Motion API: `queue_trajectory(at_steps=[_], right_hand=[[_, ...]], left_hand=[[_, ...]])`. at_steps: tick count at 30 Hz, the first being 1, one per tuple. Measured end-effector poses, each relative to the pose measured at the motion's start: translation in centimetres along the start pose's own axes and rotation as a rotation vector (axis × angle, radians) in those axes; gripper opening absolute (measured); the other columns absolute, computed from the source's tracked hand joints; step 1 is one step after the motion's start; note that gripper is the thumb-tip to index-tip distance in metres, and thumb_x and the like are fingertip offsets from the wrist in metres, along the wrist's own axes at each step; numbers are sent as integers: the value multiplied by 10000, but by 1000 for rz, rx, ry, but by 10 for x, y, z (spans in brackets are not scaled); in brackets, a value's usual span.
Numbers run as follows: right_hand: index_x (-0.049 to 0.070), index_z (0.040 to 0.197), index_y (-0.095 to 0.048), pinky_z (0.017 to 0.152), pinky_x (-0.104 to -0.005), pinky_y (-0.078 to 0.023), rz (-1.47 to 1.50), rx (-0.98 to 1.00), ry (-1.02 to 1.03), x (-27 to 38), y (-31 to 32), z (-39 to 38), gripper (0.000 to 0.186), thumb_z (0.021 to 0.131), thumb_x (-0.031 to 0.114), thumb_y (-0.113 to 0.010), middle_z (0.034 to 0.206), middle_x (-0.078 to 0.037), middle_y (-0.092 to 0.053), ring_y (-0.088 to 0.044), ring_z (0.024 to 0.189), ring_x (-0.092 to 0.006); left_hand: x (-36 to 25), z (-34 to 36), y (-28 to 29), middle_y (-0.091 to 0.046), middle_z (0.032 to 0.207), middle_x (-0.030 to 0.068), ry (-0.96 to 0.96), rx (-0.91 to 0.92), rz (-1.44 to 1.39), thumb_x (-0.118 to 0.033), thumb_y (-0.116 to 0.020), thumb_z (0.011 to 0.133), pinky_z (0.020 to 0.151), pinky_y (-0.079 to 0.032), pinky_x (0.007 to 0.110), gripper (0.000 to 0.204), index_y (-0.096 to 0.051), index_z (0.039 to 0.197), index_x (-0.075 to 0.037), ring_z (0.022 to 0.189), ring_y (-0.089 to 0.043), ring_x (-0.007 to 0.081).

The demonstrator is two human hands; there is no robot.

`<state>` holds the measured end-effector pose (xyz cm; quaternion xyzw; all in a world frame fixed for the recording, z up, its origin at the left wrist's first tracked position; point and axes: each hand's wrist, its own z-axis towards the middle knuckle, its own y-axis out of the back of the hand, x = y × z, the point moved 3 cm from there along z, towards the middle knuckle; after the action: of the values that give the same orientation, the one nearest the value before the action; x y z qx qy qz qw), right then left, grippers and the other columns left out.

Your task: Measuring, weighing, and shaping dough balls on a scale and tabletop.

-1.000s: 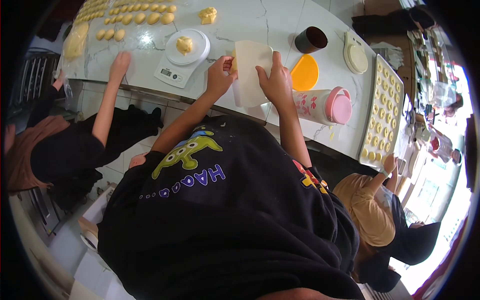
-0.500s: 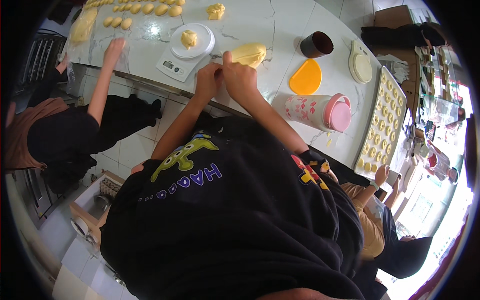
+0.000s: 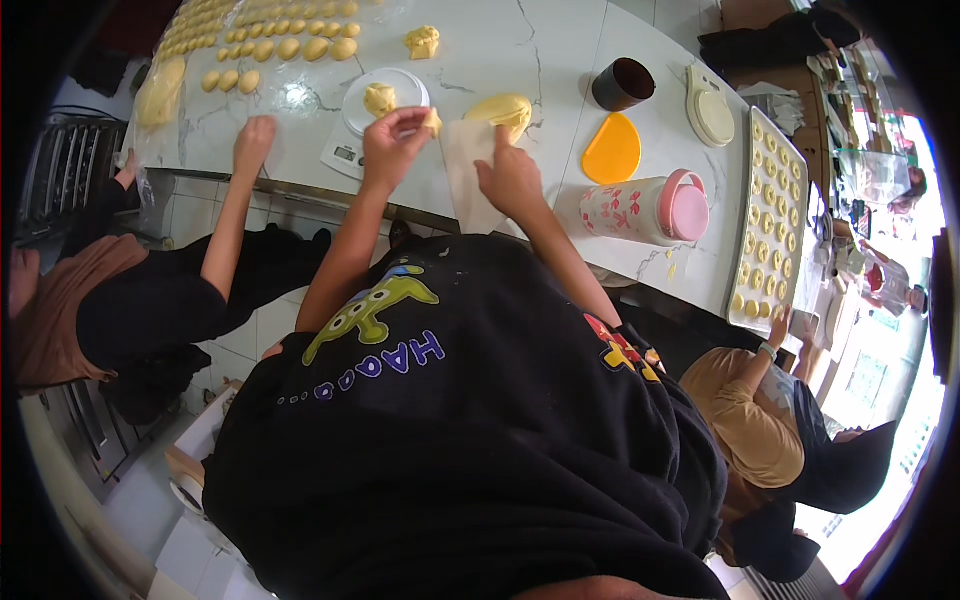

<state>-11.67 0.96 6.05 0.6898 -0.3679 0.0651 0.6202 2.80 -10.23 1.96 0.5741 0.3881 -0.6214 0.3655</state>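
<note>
My left hand is raised beside the digital scale, its thumb and fingers pinching a small piece of dough. A rough dough ball sits on the scale's round white plate. My right hand has its index finger stretched to the near edge of a smooth yellow dough lump; its thumb stands apart. A pale, flat strip lies between my hands, reaching over the table's edge; its kind is unclear. Right of the dough lump is an orange dough scraper.
A dark cup, a pink-lidded flask, a second scale and a tray of ring-shaped pieces stand to the right. Several dough balls lie far left. A co-worker's hand is at the left table edge.
My hands, close together before, have moved apart. A small dough piece now shows in the left one. The pale strip has come into view between them. The co-worker's hand has shifted right.
</note>
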Motion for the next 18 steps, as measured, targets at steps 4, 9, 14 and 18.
queue_trajectory(at_steps=[4,9,14,18], right_hand=[[-25,1130,-354,669,-510,-460,111,-289,65,-11,33,-7,466,782,152,-607,766,-276,-607,-591,751,-454],[-7,1044,-362,645,-514,-455,148,-423,48,-14,57,-10,396,777,133,-618,726,-279,-596,-577,727,-477],[-19,1077,-374,688,-509,-445,168,-418,-2,-10,50,-21,418,787,152,-622,803,-280,-598,-566,792,-476],[-33,1104,-397,741,-498,-434,227,-369,-100,-9,50,-23,434,797,169,-628,886,-274,-604,-555,865,-476]], left_hand=[[-23,30,37,-659,936,80,-89,-104,-107,-53,-641,804,730,-503,246,201,-646,988,30,839,-614,104],[-38,61,56,-652,832,66,-245,-153,561,-97,-665,806,687,-493,250,130,-688,907,-19,745,-631,145],[-18,79,63,-611,909,108,-269,55,1160,-293,-663,804,798,-463,355,258,-696,878,-48,874,-573,262],[-22,75,56,-568,999,122,-394,-45,1010,-339,-654,799,823,-438,396,348,-639,1018,-69,905,-533,300]])
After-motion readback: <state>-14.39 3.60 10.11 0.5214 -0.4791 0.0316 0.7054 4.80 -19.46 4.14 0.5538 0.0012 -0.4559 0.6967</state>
